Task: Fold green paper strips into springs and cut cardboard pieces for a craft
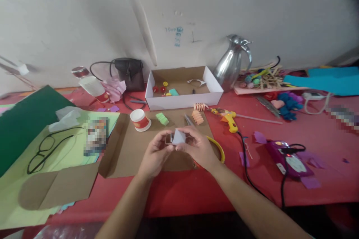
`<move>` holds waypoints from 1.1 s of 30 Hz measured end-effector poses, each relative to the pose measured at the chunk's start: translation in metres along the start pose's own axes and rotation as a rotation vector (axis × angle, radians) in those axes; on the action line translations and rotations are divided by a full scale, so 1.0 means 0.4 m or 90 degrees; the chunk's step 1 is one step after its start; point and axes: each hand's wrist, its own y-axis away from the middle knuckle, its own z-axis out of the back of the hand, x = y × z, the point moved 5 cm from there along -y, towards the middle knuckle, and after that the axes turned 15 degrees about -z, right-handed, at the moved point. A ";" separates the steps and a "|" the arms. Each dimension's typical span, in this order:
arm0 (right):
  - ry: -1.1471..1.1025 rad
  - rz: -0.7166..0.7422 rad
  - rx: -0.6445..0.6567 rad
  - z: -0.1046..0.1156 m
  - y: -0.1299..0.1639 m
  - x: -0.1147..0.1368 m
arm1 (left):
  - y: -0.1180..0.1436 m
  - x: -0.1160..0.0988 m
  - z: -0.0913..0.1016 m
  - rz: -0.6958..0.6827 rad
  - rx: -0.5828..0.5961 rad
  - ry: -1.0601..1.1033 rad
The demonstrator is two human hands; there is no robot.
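Both my hands meet over a brown cardboard sheet (123, 157). Between their fingertips is a small pale grey folded paper piece (178, 137) with a pointed top. My left hand (155, 153) is closed on its left side, where a small shiny frame-like part shows, too small to name. My right hand (200, 147) pinches the other side. Beneath the right hand lie scissors with a yellow handle (218, 148), partly hidden. Beyond the hands are a green pleated paper strip (162, 118), an orange pleated strip (198, 117) and a paper cup (140, 120).
A white box (182, 101) with small items stands behind the cardboard, beside a steel jug (230, 61). At right, a yellow glue gun (230, 120) trails a black cord to a purple power strip (290, 160). Glasses (42, 153) lie left on yellow paper.
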 end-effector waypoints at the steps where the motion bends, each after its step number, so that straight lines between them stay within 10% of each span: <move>1: -0.021 -0.016 0.001 -0.001 0.000 -0.004 | 0.000 0.000 0.002 0.000 -0.011 -0.002; 9: 0.004 -0.066 -0.098 0.006 0.011 -0.005 | -0.002 -0.010 0.016 -0.105 0.002 -0.252; 17: 0.188 0.196 -0.102 0.000 0.047 0.067 | 0.034 -0.093 0.017 -0.473 -0.079 -0.674; 21: 0.145 0.142 -0.094 -0.006 0.040 0.052 | 0.023 -0.088 -0.015 -0.391 0.046 -0.618; 33: 0.006 0.017 -0.010 -0.016 0.013 0.022 | 0.019 -0.033 0.013 -0.206 -0.073 -0.284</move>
